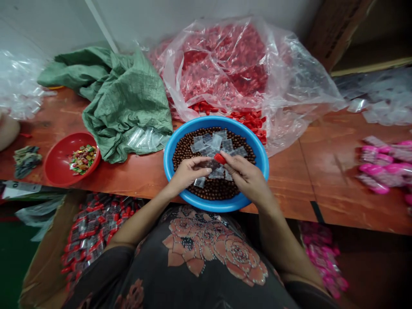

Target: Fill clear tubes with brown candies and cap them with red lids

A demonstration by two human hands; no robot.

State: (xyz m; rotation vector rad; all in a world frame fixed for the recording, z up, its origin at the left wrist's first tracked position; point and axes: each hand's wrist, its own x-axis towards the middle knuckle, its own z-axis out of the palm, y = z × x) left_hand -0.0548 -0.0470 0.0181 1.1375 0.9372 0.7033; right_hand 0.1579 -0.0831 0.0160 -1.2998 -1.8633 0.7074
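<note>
A blue basin (168,161) holds many small brown balls (210,195) with several clear flat plastic containers (207,143) lying on top. Above the basin's right half, my right hand (249,176) pinches a red plastic cap (220,159) between thumb and fingers. Facing it from the left, my left hand (189,174) has thumb and fingers closed around what looks like a clear plastic container (211,164), close beside the cap. Its outline blends with the clear pieces underneath.
Behind the basin, a large clear bag (225,64) spills red caps (251,120). Left of it lie a green woven sack (125,98) and a red bowl (53,165) of wrapped sweets. Pink-capped containers (380,165) sit right; red-capped ones (93,231) fill a carton below the table edge.
</note>
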